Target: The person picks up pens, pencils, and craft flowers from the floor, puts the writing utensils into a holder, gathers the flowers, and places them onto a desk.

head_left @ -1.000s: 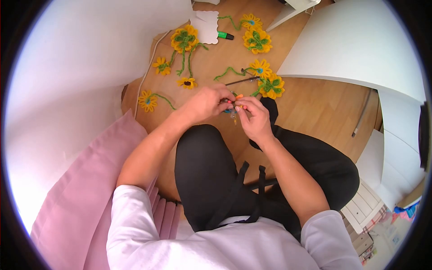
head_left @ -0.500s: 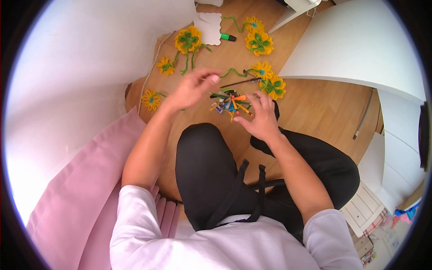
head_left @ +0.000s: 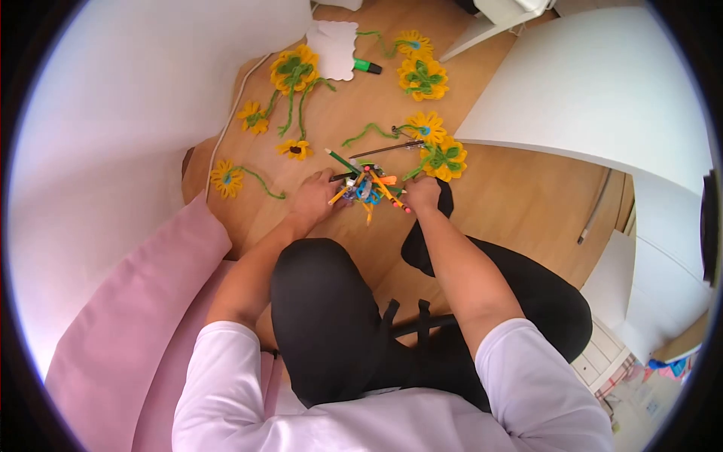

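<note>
A bunch of pencils, pens and blue-handled scissors (head_left: 367, 190) sticks up between my hands, over the wood floor. They stand close together in a pencil holder, whose body is mostly hidden under them. My left hand (head_left: 315, 199) is closed against the holder's left side, its fingertips partly covered. On the other side, my right hand (head_left: 424, 194) is closed with its fingers curled down, beside a green stem end and the leaning pencils. What it grips is hidden. Just above it lies a yellow yarn flower with green leaves (head_left: 445, 157); a thin dark stick (head_left: 386, 149) lies above the holder.
Several yellow yarn flowers with green stems, such as this flower (head_left: 294, 70), lie around the floor (head_left: 520, 196). A scalloped white card (head_left: 332, 50) and a green marker (head_left: 367, 66) are farther back. White furniture (head_left: 580, 98) borders the right, a pink curtain (head_left: 143, 286) the left.
Both hands have come down to either side of the pencil bunch; the left moved down from above it and the right closed. A small dark-centred flower now shows. The view has shifted slightly.
</note>
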Tool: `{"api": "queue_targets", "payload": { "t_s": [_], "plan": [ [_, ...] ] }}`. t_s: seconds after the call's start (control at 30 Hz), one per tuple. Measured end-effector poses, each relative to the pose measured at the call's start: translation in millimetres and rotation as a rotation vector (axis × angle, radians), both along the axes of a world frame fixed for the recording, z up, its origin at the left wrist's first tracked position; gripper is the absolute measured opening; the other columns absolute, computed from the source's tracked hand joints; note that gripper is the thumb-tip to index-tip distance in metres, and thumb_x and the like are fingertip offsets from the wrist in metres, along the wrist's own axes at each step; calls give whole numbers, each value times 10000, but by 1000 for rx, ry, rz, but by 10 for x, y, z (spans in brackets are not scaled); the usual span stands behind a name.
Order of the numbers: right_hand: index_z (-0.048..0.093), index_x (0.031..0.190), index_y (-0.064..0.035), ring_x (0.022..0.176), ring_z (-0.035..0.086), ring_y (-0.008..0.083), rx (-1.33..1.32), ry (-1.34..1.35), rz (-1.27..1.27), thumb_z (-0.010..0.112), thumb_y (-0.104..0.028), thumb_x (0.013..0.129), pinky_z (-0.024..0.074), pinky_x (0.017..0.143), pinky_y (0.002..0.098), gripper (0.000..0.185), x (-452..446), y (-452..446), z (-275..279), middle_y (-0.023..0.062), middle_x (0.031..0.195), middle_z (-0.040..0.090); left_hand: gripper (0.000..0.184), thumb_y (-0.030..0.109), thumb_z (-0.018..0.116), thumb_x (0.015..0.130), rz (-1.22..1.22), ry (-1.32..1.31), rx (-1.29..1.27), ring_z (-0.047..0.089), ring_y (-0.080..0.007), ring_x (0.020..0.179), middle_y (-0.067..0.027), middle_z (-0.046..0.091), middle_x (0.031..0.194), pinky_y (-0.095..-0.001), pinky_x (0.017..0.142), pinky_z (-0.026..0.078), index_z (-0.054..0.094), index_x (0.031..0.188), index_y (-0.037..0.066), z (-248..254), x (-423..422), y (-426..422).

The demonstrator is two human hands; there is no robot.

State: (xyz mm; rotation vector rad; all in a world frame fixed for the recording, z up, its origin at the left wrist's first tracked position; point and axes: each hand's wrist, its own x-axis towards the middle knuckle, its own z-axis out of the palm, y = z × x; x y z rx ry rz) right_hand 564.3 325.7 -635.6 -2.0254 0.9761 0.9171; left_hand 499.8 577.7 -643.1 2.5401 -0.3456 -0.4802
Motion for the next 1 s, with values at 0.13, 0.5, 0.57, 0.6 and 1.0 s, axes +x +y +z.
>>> {"api": "queue_targets", "payload": {
  "t_s": [0.13,0.5,0.57,0.6,1.0],
  "plan": [
    [658,853,35,631,664,196,-379,-493,804,683,-166,833,541,499,344,204,-157,-144,-434,105,697,622,361,319,732,790,84,25,61,602,-320,942,-131,583,1001,-410,791,513,629,1025,64,-25,-117,135],
    [690,985,16,645,635,255,73,-26,718,625,-183,873,531,697,400,238,458,-179,1890,164,756,657,216,137,662,897,1040,207,-744,592,-100,750,-13,640,872,-279,651,486,630,1063,1,847,-45,554],
    [697,999,0,693,657,282,102,-71,821,630,-188,873,530,720,406,236,485,62,2155,187,784,665,217,132,669,891,923,175,-762,599,-114,743,-30,643,889,-288,650,490,638,1059,-1,1319,89,460],
    [700,990,3,747,663,315,101,-152,891,636,-190,864,527,743,418,239,445,180,2241,201,812,668,217,126,676,885,807,141,-772,607,-129,736,-46,646,906,-297,649,494,647,1056,-4,1499,145,408],
    [708,953,0,869,661,388,-155,-168,1191,643,-197,854,521,799,452,230,282,745,1906,240,895,677,349,241,720,853,510,105,-363,641,-222,736,-114,668,892,-361,692,516,654,1101,5,2026,335,420]
  ]
}}
